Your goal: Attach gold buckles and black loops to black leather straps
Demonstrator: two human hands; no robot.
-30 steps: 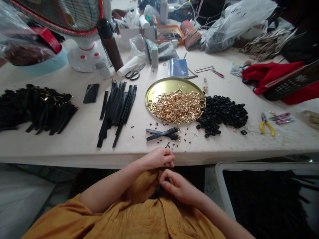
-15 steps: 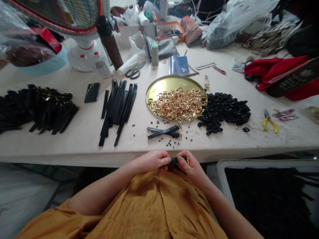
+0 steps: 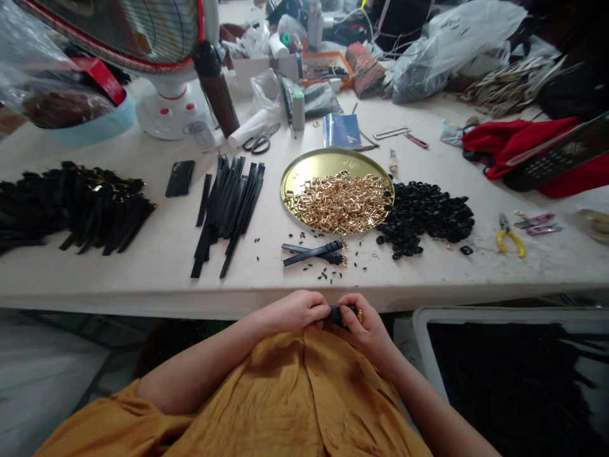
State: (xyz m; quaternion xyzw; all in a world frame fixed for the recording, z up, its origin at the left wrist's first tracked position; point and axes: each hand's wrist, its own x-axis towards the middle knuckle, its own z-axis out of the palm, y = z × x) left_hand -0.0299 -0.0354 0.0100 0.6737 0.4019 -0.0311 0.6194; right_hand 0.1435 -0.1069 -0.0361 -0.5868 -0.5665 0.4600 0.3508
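Note:
My left hand [image 3: 297, 312] and my right hand [image 3: 362, 322] meet at the table's near edge, just above my lap. Both pinch a short black strap [image 3: 339, 312] with a gold buckle at its right end. On the table right in front lie two loose black straps [image 3: 311, 252] among tiny black bits. Beyond them stands a round gold tray [image 3: 304, 172] heaped with gold buckles [image 3: 342, 202]. A pile of black loops [image 3: 425, 212] lies to the tray's right.
Long black strips [image 3: 228, 206] lie left of the tray, a big heap of finished black straps [image 3: 71, 203] at far left. A phone [image 3: 180, 178], scissors [image 3: 261, 139], yellow pliers [image 3: 511, 236], a fan base [image 3: 169, 108] and red cloth [image 3: 518, 143] crowd the table. A white bin [image 3: 514, 381] of black straps sits at lower right.
My right hand rose from my lap with a black strap to the table edge. My left hand joined it, and both now grip the strap.

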